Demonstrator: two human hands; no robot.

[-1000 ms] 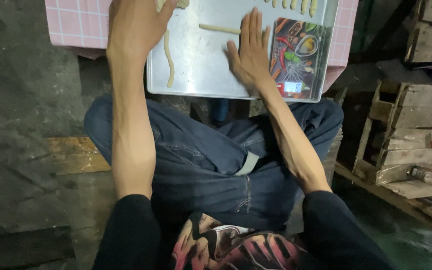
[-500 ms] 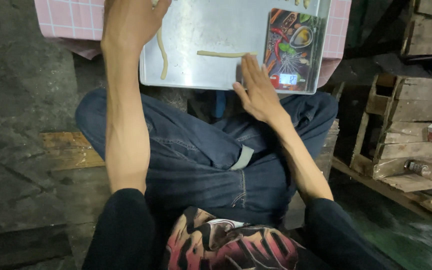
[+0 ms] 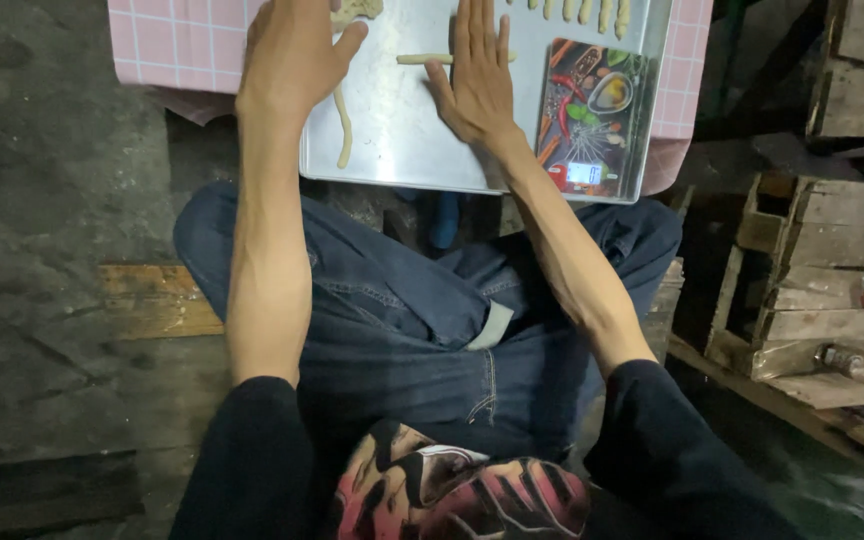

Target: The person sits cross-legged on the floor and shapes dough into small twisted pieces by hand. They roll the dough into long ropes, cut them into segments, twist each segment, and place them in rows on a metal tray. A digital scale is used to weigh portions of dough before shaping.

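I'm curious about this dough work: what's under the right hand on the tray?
The right hand lies flat on a thin dough roll on the metal tray. Only the roll's ends show; its middle is covered.

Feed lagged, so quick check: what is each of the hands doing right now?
Left hand: open, palm down on the dough lump, gripping nothing.
Right hand: open, flat on the thin dough rope.
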